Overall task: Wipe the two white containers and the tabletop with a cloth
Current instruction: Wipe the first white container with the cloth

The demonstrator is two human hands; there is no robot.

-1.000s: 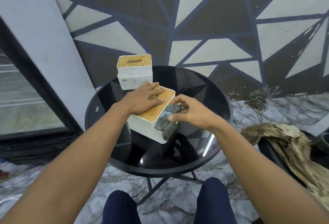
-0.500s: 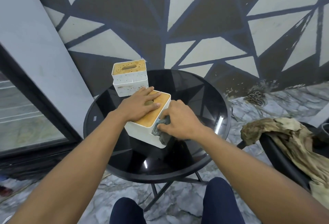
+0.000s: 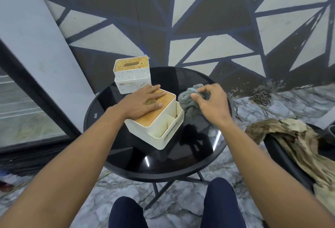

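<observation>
Two white containers with wooden lids stand on a round black glass table (image 3: 190,157). The near container (image 3: 159,130) has open side compartments facing right. My left hand (image 3: 145,102) lies flat on its wooden lid, fingers spread. The far container (image 3: 131,76), speckled with dirt, stands at the table's back left edge. My right hand (image 3: 211,102) is raised to the right of the near container and pinches a bunched grey cloth (image 3: 189,102), which hangs just off the container's right side.
A patterned wall rises right behind the table. A glass door (image 3: 23,115) is at the left. A dark chair with a crumpled brownish cloth (image 3: 297,142) stands at the right. My knees (image 3: 223,204) are under the table's near edge.
My right hand has lifted the cloth away from the near container's side, up and to the right. The side compartments are now uncovered. My left hand stays on the lid.
</observation>
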